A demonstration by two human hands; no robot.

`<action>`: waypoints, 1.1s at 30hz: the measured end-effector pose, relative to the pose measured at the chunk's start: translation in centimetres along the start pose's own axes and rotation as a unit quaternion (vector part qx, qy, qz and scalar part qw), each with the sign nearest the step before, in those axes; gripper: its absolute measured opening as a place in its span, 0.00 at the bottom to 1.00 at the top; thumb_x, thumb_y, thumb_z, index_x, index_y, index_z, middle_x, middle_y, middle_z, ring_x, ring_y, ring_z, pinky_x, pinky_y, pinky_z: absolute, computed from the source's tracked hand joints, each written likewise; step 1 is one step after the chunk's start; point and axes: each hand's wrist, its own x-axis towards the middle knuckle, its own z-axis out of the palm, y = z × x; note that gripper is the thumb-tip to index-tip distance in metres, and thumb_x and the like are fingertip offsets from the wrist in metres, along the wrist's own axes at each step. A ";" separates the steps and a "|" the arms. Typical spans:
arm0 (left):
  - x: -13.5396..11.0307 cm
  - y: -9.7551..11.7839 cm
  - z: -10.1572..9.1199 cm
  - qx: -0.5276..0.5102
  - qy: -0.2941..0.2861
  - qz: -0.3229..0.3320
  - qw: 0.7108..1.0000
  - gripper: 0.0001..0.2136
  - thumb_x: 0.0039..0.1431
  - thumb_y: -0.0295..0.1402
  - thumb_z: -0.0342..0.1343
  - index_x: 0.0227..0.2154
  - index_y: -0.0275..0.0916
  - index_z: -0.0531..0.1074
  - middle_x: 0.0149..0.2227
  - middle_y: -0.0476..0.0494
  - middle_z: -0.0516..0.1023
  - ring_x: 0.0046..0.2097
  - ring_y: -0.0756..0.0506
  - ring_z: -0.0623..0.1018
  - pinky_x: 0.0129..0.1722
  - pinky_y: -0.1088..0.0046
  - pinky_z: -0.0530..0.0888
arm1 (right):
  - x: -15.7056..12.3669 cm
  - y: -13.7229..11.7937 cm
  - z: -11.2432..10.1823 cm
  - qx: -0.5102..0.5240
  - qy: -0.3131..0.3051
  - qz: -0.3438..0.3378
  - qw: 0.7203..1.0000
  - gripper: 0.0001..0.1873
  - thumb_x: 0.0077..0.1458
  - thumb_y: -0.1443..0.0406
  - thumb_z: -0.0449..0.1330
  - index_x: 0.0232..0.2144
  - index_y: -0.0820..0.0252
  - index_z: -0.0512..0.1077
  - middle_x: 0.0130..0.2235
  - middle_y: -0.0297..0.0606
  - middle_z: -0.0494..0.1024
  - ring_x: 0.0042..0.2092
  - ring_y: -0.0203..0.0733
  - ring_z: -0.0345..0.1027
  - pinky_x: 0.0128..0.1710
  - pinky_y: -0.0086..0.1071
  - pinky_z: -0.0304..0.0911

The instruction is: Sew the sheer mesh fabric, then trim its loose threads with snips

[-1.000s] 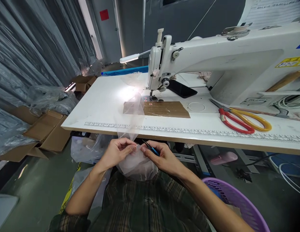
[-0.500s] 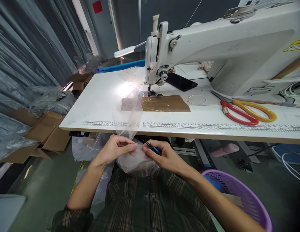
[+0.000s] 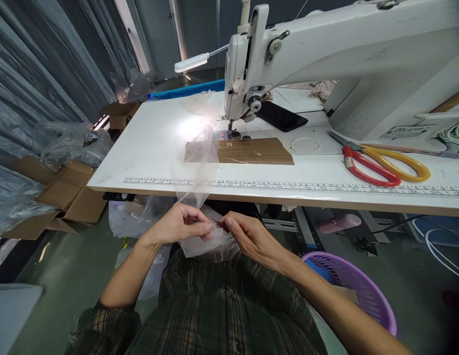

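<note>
A strip of sheer white fabric (image 3: 200,162) runs from the needle of the white sewing machine (image 3: 325,64) over the table edge into my lap, where more of it is bunched (image 3: 209,244). My left hand (image 3: 179,224) pinches this fabric, fingers closed. My right hand (image 3: 248,236) is closed too, pinching the fabric right beside the left hand's fingertips; a thin dark tool tip barely shows at its fingers. Both hands sit just below the front edge of the white table (image 3: 155,153).
Red- and yellow-handled scissors (image 3: 377,162) lie on the table at right. A brown taped patch (image 3: 251,150) and a dark phone (image 3: 279,116) lie by the needle. A purple basket (image 3: 351,291) stands at my right, cardboard boxes (image 3: 66,197) and plastic sheeting at left.
The camera has tilted down and closer. My right hand has turned so the blue-handled snips are almost hidden, and its fingers have closed in on the left hand's fingertips.
</note>
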 end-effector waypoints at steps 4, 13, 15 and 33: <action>-0.1 0.3 0.4 0.015 0.013 0.000 1.000 0.11 0.51 0.38 0.64 0.26 0.34 0.77 0.25 0.43 0.81 0.27 0.50 0.79 0.29 0.76 0.76 | -0.3 -0.4 -0.2 -0.040 -0.004 -0.033 0.999 0.23 0.67 0.55 0.40 0.26 0.58 0.64 0.25 0.33 0.65 0.25 0.35 0.56 0.25 0.29 0.53; -0.3 0.0 0.6 0.024 0.029 0.001 0.999 0.08 0.51 0.34 0.62 0.26 0.33 0.76 0.24 0.44 0.80 0.27 0.51 0.78 0.28 0.78 0.74 | -0.4 -0.8 -0.4 -0.153 0.005 -0.058 0.987 0.19 0.66 0.59 0.44 0.29 0.58 0.67 0.25 0.35 0.70 0.23 0.35 0.58 0.24 0.29 0.51; -0.3 -0.2 0.5 0.029 0.029 0.003 0.999 0.08 0.52 0.35 0.62 0.26 0.34 0.76 0.25 0.44 0.81 0.27 0.50 0.78 0.28 0.78 0.74 | -0.5 -0.8 -0.3 -0.149 0.002 -0.043 0.988 0.19 0.66 0.58 0.44 0.28 0.58 0.67 0.24 0.34 0.69 0.22 0.34 0.57 0.23 0.29 0.50; -2.3 -3.1 -0.1 0.088 -0.124 0.025 0.988 0.24 0.48 0.35 0.66 0.49 0.38 0.69 0.26 0.51 0.76 0.25 0.53 0.73 0.26 0.80 0.69 | -2.9 -0.5 0.4 0.225 -0.067 0.140 0.962 0.20 0.58 0.49 0.56 0.28 0.58 0.64 0.22 0.28 0.62 0.23 0.31 0.52 0.22 0.26 0.52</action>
